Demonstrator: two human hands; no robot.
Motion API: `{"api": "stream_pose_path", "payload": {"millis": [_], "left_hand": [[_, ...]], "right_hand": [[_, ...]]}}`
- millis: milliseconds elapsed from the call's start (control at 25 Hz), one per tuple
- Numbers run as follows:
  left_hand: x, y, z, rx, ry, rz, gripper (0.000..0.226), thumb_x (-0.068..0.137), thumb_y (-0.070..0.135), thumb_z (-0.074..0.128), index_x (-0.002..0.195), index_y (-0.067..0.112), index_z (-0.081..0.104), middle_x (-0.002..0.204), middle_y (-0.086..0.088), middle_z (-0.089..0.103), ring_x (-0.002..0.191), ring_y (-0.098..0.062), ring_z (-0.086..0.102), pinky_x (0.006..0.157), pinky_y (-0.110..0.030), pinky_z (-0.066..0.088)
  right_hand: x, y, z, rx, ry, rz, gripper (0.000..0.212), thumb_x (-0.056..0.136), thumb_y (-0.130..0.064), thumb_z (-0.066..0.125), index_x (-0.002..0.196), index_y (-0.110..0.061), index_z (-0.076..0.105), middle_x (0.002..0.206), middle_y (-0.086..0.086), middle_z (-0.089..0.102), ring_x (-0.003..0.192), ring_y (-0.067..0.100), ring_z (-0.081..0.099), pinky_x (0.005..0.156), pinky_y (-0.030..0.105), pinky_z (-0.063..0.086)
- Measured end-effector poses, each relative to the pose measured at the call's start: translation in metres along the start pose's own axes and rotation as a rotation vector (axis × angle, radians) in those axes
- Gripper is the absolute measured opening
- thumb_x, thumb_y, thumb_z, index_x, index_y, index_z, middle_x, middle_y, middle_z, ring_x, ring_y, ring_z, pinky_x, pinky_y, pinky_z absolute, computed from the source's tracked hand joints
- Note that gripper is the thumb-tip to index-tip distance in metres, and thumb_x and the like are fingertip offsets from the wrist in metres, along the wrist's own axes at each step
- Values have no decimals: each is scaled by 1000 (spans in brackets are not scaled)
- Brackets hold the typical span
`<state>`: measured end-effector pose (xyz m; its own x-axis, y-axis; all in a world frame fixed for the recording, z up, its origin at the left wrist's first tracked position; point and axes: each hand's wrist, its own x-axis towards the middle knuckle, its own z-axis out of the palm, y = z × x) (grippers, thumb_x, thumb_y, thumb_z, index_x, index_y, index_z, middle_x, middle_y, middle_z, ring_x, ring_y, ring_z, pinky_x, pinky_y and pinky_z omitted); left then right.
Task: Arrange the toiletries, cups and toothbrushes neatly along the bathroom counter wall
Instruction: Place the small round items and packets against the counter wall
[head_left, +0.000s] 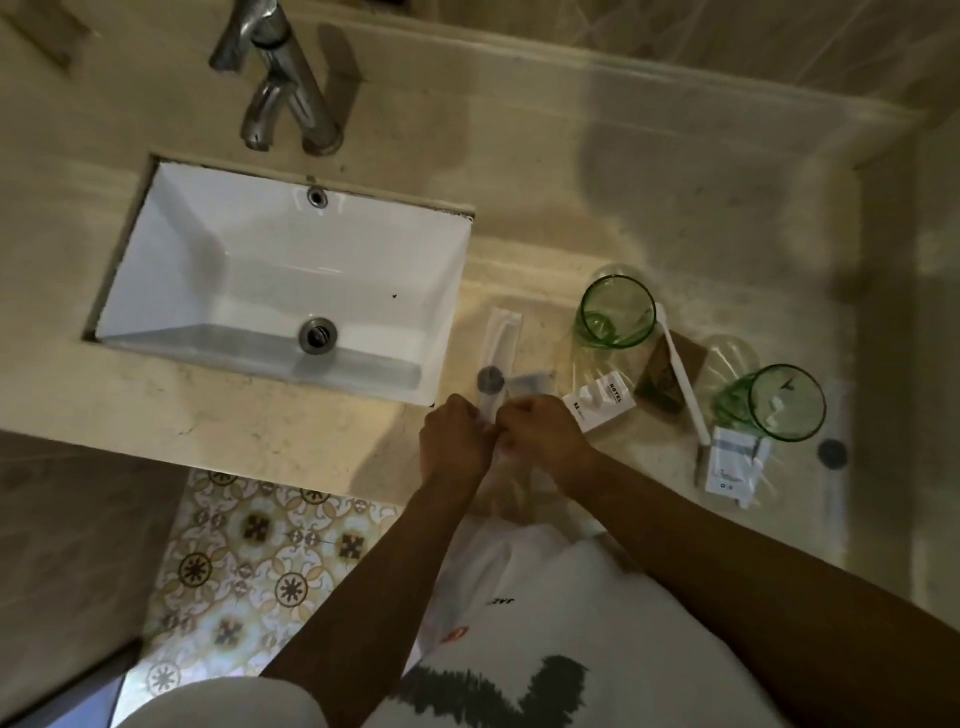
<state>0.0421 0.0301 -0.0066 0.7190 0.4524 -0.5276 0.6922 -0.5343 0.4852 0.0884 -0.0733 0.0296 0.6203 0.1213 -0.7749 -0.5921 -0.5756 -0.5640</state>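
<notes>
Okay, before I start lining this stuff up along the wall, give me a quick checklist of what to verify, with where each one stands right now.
1. Hands free: not ok. The left hand and right hand are both curled on something small near the counter's front edge; what it is, cannot tell.
2. Wall strip free for a row: ok, nothing shows there.
3. Cups upright: ok. The near cup and far cup both stand, mouths up.
4. Toothbrush easy to pick up: ok, it lies loose across a brown packet.
5. Box closed: cannot tell.
6. Sachet safely on the counter: ok, flat by the far cup.
</notes>
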Motion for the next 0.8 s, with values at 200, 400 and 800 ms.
{"api": "stream_pose_path", "payload": {"millis": [200,400,800], "left_hand": [[8,-5,-10,-318,-82,-145,12,73,26,74,70,14,75,69,-6,72,70,-25,70,69,-41,61],[3,8,-43,-794,-176,-177,4,83,4,69,83,3,72,78,-16,71,74,-29,67,70,-43,60],[17,143,-53,-1031,-350,-39,33,86,7,74,116,6,61,104,-15,77,91,-32,75,79,-46,61]], "right_hand": [[8,-3,0,152,-132,58,11,89,-12,54,85,-10,64,85,12,64,77,23,62,80,43,58],[3,-15,-11,125,-135,-77,21,93,-20,58,99,-4,71,91,19,74,76,28,71,75,40,59],[-27,-52,-134,335,-73,-310,38,89,0,65,123,-18,60,96,14,71,78,22,70,70,33,59]]}}
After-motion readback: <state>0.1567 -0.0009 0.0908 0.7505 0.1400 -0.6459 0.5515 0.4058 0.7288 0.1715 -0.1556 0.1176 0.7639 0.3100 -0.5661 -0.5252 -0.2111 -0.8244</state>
